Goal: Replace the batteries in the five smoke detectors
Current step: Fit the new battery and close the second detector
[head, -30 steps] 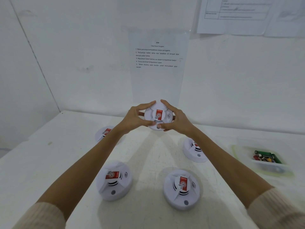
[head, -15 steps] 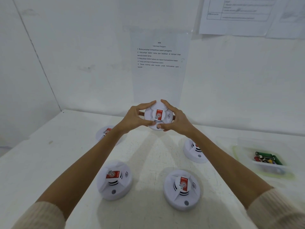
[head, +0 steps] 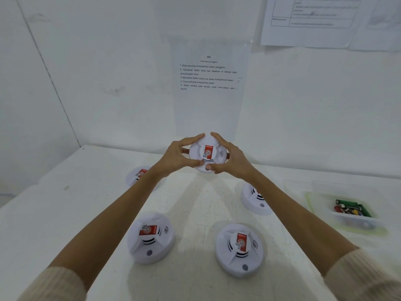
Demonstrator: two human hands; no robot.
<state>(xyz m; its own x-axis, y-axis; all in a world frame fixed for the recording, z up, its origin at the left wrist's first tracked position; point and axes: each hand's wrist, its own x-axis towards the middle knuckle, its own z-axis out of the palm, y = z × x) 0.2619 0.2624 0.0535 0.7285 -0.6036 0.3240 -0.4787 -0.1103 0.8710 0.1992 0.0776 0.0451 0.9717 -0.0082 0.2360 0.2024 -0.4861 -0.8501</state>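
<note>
Both hands grip one white smoke detector point(head: 207, 156), held up with its red-labelled face toward the camera; the left hand point(head: 175, 156) curls round the left rim, forefinger over the top edge and thumb at the lower edge; the right hand point(head: 233, 161) mirrors it on the right rim, the two thumbs nearly meeting below the label; the back of the unit, and any battery cover there, is out of sight.

Four more units lie face up on the white table point(head: 195, 203) beneath the grip: a second detector point(head: 138, 174) below and left of it, partly hidden by the left forearm; a third detector point(head: 253, 200) below and right, partly behind the right forearm; a fourth detector point(head: 149, 235) and a fifth detector point(head: 239, 249) nearer the camera, side by side between the forearms.

Well off to the right of the grip and lower, a clear plastic tub point(head: 355, 220) holds loose batteries point(head: 349, 207), green, red and yellow among them.

Directly behind and above the grip a printed instruction sheet point(head: 208, 83) hangs on the white wall; more papers point(head: 310, 20) are pinned higher up to the right; cream knitted sleeves point(head: 54, 285) show at the lower corners.
</note>
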